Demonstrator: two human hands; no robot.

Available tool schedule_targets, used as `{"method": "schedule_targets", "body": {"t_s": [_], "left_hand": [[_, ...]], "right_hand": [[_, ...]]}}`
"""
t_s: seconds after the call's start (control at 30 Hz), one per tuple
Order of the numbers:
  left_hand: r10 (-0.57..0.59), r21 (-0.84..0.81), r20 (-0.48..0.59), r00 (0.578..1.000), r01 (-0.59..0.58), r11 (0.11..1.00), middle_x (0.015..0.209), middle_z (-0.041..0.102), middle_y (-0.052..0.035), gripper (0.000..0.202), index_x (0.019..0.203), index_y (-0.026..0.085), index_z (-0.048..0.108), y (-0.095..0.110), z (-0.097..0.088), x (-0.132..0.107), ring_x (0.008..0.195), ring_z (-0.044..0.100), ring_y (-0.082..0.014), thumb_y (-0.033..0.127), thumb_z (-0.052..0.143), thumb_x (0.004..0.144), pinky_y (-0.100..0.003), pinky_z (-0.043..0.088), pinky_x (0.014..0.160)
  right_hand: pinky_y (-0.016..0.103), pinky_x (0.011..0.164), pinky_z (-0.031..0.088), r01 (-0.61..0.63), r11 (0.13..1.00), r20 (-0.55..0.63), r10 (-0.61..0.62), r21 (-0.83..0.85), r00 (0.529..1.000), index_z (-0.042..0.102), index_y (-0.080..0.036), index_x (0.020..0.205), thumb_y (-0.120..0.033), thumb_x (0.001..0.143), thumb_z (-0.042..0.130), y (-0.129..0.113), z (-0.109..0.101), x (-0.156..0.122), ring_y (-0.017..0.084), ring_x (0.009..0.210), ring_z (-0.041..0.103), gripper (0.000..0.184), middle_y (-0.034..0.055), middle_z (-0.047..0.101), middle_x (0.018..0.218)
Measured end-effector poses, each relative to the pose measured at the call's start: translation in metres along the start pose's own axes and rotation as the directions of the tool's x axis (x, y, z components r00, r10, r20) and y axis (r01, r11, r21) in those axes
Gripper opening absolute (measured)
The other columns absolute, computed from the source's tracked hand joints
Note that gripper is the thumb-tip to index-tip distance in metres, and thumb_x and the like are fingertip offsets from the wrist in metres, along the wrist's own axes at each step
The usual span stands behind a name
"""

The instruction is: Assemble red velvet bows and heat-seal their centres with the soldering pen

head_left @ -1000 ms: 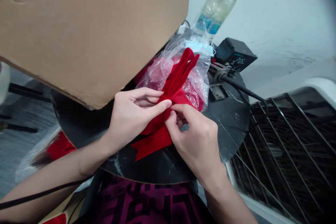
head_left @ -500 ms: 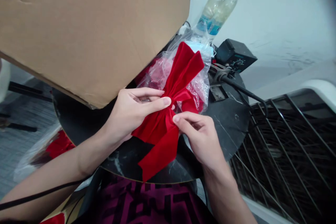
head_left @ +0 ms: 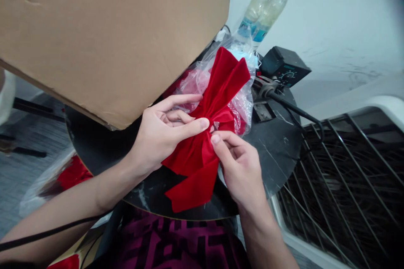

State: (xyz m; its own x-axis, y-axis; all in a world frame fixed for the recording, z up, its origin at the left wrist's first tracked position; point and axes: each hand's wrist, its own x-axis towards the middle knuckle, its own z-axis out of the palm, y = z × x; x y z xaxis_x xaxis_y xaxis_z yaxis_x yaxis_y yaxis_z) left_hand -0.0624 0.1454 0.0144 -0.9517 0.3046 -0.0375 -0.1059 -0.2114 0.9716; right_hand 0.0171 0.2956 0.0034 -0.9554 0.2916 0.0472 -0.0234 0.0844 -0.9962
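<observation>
A red velvet ribbon bow (head_left: 224, 76) is held over the round black table (head_left: 274, 143), its loops pointing up and its tail hanging toward me. My left hand (head_left: 167, 128) grips it near the centre, thumb in front and index finger stretched along the upper loop. Just right of the knot, my right hand (head_left: 238, 162) pinches the ribbon between thumb and index finger. The fingers behind the bow are partly hidden. Beyond it lies a clear plastic bag (head_left: 202, 76) with pink and red contents.
A large cardboard box (head_left: 113, 42) rises at the upper left. Behind stand two bottles (head_left: 260, 6) with blue caps and a black control box (head_left: 285, 67) with a dial. A wire grille (head_left: 341, 176) is at the right. Red material (head_left: 74, 174) in plastic sits low at left.
The bow has tilted slightly and shifted a little up and right, its tail lifting. My left index finger has moved up along the loop. Both hands keep hold near the knot.
</observation>
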Motion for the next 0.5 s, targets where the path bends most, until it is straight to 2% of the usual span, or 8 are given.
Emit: {"method": "schedule_targets", "body": {"t_s": [0.1, 0.17, 0.23, 0.33, 0.37, 0.43, 0.47, 0.5], "left_hand": [[0.065, 0.022, -0.034, 0.997, -0.064, 0.998, 0.069, 0.074, 0.0029, 0.048, 0.118, 0.021, 0.078, 0.000, -0.001, 0.002, 0.062, 0.071, -0.0089, 0.024, 0.093, 0.072, -0.014, 0.059, 0.067], [0.129, 0.056, -0.079, 0.989, -0.124, 0.991, 0.070, 0.073, 0.0024, 0.046, 0.115, 0.019, 0.079, 0.001, -0.001, 0.004, 0.063, 0.073, -0.0104, 0.022, 0.093, 0.071, -0.015, 0.061, 0.068], [0.161, 0.060, -0.103, 0.982, -0.156, 0.986, 0.070, 0.073, 0.0024, 0.045, 0.115, 0.019, 0.079, 0.003, -0.003, 0.006, 0.066, 0.075, -0.0128, 0.022, 0.092, 0.072, -0.018, 0.062, 0.070], [0.135, 0.013, -0.078, 0.988, -0.135, 0.991, 0.070, 0.074, 0.0026, 0.044, 0.116, 0.020, 0.078, 0.005, -0.004, 0.007, 0.070, 0.078, -0.0163, 0.021, 0.091, 0.074, -0.023, 0.065, 0.074], [0.118, -0.003, -0.070, 0.991, -0.118, 0.993, 0.070, 0.074, 0.0025, 0.044, 0.116, 0.020, 0.077, 0.005, -0.004, 0.007, 0.072, 0.079, -0.0176, 0.021, 0.090, 0.075, -0.025, 0.065, 0.075], [0.089, -0.021, -0.067, 0.994, -0.091, 0.996, 0.070, 0.074, 0.0021, 0.042, 0.117, 0.020, 0.076, 0.005, -0.004, 0.007, 0.075, 0.080, -0.0199, 0.022, 0.089, 0.076, -0.027, 0.066, 0.078], [0.085, -0.023, -0.074, 0.994, -0.087, 0.996, 0.070, 0.074, 0.0019, 0.042, 0.117, 0.020, 0.076, 0.005, -0.004, 0.007, 0.077, 0.080, -0.0206, 0.022, 0.088, 0.077, -0.028, 0.066, 0.078], [0.086, -0.022, -0.082, 0.993, -0.088, 0.996, 0.070, 0.074, 0.0018, 0.042, 0.117, 0.019, 0.075, 0.005, -0.004, 0.008, 0.077, 0.080, -0.0208, 0.023, 0.088, 0.077, -0.028, 0.066, 0.078]], "right_hand": [[0.023, 0.073, 0.058, -0.149, 0.972, 0.116, 0.130, 0.180, 0.985, 0.074, -0.021, 0.097, -0.030, 0.088, 0.078, 0.004, -0.006, 0.001, 0.013, 0.078, 0.069, 0.013, 0.0022, 0.074, 0.089], [0.022, 0.078, 0.057, -0.208, 0.960, 0.244, 0.160, 0.188, 0.957, 0.073, -0.023, 0.106, -0.020, 0.083, 0.081, 0.006, -0.011, -0.002, 0.012, 0.084, 0.067, 0.024, 0.0010, 0.072, 0.094], [0.022, 0.076, 0.055, -0.277, 0.950, 0.391, 0.202, 0.145, 0.898, 0.072, -0.023, 0.107, -0.014, 0.082, 0.079, 0.008, -0.019, -0.008, 0.012, 0.082, 0.064, 0.028, -0.0002, 0.070, 0.092], [0.019, 0.065, 0.049, -0.344, 0.937, 0.504, 0.327, -0.062, 0.800, 0.070, -0.022, 0.097, -0.012, 0.086, 0.072, 0.006, -0.038, -0.021, 0.009, 0.068, 0.060, 0.015, -0.0030, 0.066, 0.078], [0.018, 0.058, 0.046, -0.363, 0.912, 0.540, 0.405, -0.190, 0.738, 0.069, -0.021, 0.093, -0.013, 0.088, 0.069, 0.004, -0.048, -0.025, 0.008, 0.060, 0.059, 0.009, -0.0041, 0.064, 0.070], [0.017, 0.042, 0.036, -0.362, 0.808, 0.591, 0.588, -0.466, 0.552, 0.070, -0.021, 0.090, -0.021, 0.093, 0.066, -0.006, -0.069, -0.029, 0.008, 0.042, 0.053, 0.005, -0.0068, 0.057, 0.051], [0.017, 0.038, 0.034, -0.316, 0.764, 0.586, 0.639, -0.563, 0.499, 0.073, -0.021, 0.090, -0.026, 0.093, 0.068, -0.012, -0.079, -0.029, 0.008, 0.038, 0.052, 0.007, -0.0066, 0.056, 0.048], [0.018, 0.036, 0.034, -0.266, 0.765, 0.551, 0.617, -0.586, 0.561, 0.076, -0.022, 0.097, -0.032, 0.091, 0.073, -0.019, -0.085, -0.028, 0.009, 0.036, 0.051, 0.011, -0.0057, 0.060, 0.051]]}}
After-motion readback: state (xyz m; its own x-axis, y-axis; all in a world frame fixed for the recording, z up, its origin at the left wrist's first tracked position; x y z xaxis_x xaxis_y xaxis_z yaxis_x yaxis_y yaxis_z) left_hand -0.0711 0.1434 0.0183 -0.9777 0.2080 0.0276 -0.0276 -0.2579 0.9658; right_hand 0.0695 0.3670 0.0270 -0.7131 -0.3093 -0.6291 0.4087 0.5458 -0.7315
